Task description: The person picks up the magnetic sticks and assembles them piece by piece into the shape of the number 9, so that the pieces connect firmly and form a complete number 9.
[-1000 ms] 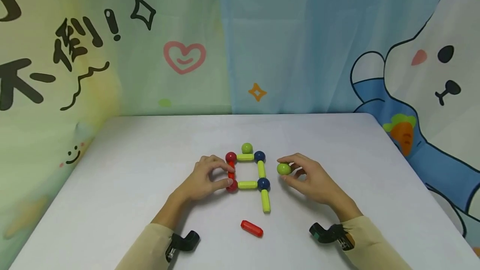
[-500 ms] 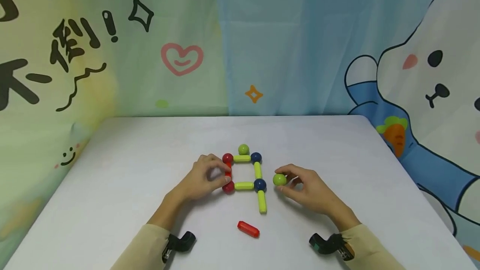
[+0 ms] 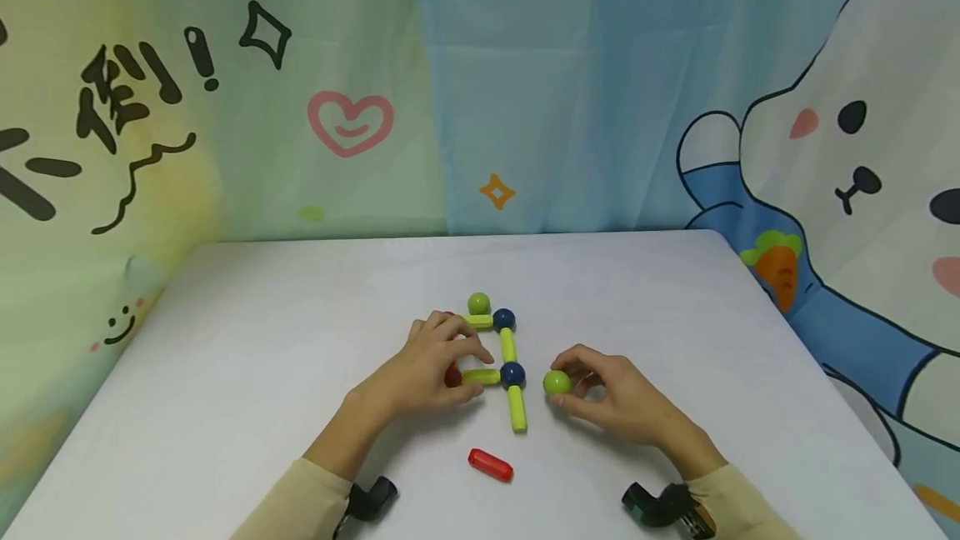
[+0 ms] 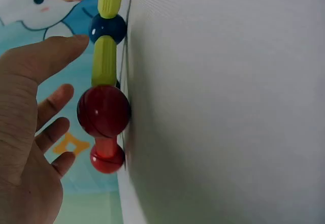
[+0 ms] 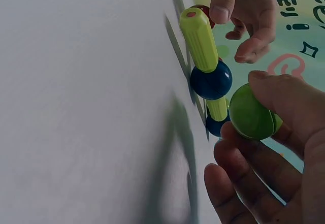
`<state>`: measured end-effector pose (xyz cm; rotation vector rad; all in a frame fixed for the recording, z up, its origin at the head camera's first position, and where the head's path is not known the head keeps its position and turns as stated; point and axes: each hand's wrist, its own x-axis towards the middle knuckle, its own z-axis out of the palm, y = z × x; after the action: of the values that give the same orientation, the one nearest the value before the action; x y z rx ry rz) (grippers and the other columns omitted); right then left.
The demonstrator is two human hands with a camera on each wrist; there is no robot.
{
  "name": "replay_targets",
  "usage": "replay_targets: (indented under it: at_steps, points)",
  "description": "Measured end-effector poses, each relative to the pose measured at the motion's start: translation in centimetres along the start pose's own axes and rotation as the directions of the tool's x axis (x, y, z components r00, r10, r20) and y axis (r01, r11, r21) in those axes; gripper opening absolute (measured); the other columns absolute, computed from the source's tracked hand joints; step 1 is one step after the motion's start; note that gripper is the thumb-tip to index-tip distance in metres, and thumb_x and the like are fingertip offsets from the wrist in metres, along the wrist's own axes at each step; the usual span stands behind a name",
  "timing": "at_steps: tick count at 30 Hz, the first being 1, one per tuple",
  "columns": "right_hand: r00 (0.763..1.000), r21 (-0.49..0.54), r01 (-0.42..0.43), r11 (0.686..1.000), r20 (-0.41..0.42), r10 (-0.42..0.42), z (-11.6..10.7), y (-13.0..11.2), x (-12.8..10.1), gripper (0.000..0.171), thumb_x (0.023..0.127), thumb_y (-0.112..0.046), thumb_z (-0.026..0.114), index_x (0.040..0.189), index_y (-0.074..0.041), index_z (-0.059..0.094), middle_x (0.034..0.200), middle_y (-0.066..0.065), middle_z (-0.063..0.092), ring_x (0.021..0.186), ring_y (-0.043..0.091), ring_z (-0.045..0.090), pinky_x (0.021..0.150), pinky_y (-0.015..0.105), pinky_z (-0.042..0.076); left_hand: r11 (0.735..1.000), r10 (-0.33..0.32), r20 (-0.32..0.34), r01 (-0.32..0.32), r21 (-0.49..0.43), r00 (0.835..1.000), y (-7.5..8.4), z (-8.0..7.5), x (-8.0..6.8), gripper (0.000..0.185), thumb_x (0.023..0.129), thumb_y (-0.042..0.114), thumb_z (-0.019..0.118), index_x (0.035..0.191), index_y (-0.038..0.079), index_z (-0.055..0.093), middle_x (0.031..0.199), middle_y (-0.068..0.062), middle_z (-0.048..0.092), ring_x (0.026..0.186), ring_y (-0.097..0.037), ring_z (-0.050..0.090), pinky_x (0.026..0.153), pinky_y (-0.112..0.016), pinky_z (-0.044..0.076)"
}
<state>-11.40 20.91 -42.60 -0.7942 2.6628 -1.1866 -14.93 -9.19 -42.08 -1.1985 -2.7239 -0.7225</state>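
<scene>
My right hand (image 3: 618, 397) pinches a green ball (image 5: 251, 113) between thumb and fingertips, just right of a frame of rods and balls. My left hand (image 3: 427, 367) hovers over the frame's left side, thumb and fingers apart around nothing. It hides most of the red rod and red balls in the head view; the left wrist view shows a near red ball (image 4: 104, 111) and a farther one (image 4: 107, 159). Two blue balls (image 3: 512, 374) join yellow-green rods (image 3: 481, 377) on the right side. One yellow-green rod (image 3: 517, 409) sticks out toward the front.
A loose red rod (image 3: 491, 465) lies in front of the frame on the white table (image 3: 300, 290). Another green ball (image 3: 478, 303) sits against the frame's back rod. A printed curtain (image 3: 525, 90) hangs behind the table.
My left hand has let go of the frame's red side and shifted right, over the lower rod. My right hand has brought the green ball nearer the front, beside the front blue ball.
</scene>
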Motion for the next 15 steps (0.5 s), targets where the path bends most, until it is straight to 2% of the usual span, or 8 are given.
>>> replay_targets:
  at_steps: [6, 15]
  points:
    - [0.999, 0.016, 0.033, 0.999, 0.003, -0.033, -0.1, 0.3, -0.6, 0.033, 0.083, -0.035, 0.072, 0.111, -0.027, 0.058, 0.102, -0.014, 0.057, 0.086, 0.01, 0.059, 0.075, 0.031, 0.052, 0.997, 0.037, 0.062, -0.041, 0.068, 0.997, 0.7, 0.5, 1.0, 0.029, 0.079, 0.041, 0.073, 0.106, 0.033, 0.067, 0.116, 0.008, 0.05, 0.112, -0.016, 0.038, 0.089, -0.04, 0.03]
    - [0.995, 0.015, 0.098, 0.995, 0.034, -0.098, -0.4, 0.1, -1.4, 0.034, 0.083, -0.033, 0.072, 0.113, -0.025, 0.058, 0.103, -0.013, 0.059, 0.085, 0.01, 0.06, 0.072, 0.031, 0.051, 0.992, 0.057, 0.104, -0.067, 0.104, 0.993, 1.7, 0.8, 1.9, 0.035, 0.076, 0.043, 0.075, 0.109, 0.036, 0.066, 0.116, 0.009, 0.05, 0.117, -0.017, 0.036, 0.092, -0.043, 0.03]
